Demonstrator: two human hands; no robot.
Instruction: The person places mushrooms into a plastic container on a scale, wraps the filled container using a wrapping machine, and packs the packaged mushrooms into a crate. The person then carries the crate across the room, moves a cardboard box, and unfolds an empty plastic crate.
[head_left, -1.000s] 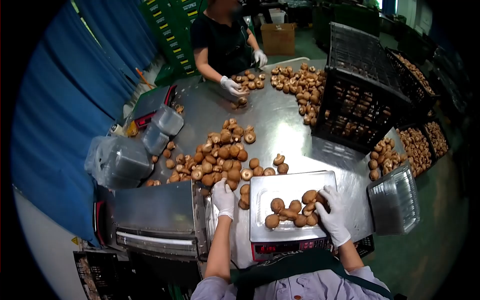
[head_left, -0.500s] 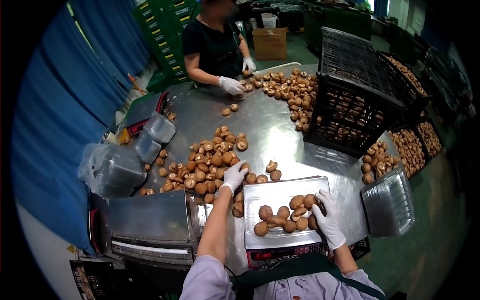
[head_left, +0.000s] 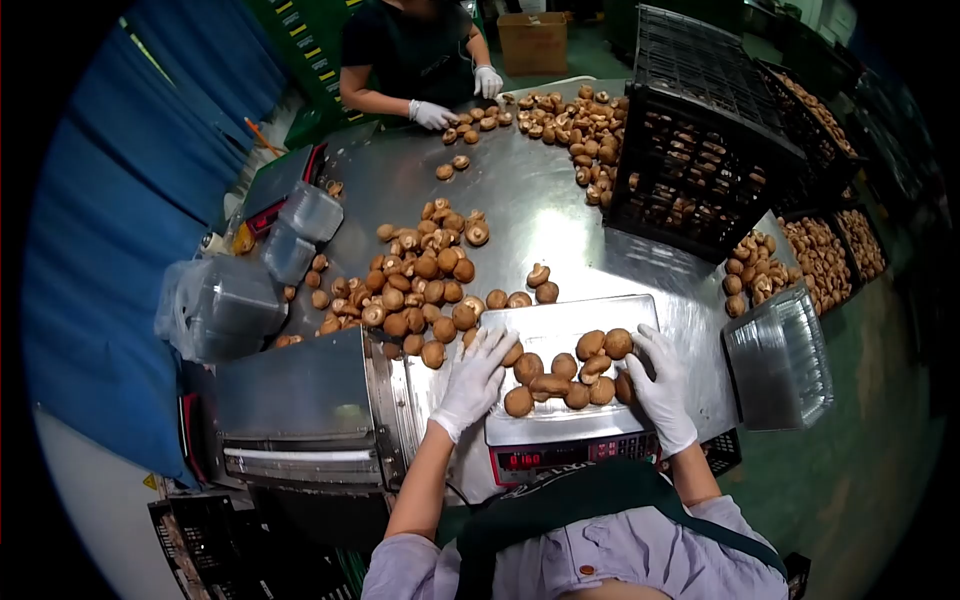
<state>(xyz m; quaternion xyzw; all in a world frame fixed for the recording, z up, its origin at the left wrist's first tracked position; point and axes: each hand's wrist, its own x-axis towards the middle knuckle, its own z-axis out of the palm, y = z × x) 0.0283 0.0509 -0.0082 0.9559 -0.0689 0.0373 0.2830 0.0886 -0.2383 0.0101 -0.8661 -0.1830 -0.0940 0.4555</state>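
Note:
White gloves cover both hands. My left hand (head_left: 474,385) is at the left edge of a clear plastic tray, its fingers closed against a brown mushroom (head_left: 512,353). On the tray's right side, my right hand (head_left: 662,388) has its fingers apart and touches a mushroom (head_left: 625,386) at the end of the row. Several brown mushrooms (head_left: 577,394) lie together in the tray (head_left: 540,420), which rests on a weighing scale (head_left: 575,312) with a lit red display. Beyond my left hand spreads a loose pile of mushrooms (head_left: 425,265) on the metal table.
Opposite, a gloved co-worker (head_left: 420,60) handles mushrooms. A tall black crate (head_left: 700,140) of mushrooms stands at right, with more crates (head_left: 820,262) beyond. Clear trays (head_left: 780,360) sit at right, and others (head_left: 235,305) at left beside a metal box-like machine (head_left: 300,390).
My left hand has come back from the pile to the tray's left edge with a mushroom. My right hand stays at the tray's right side. The view has tilted down.

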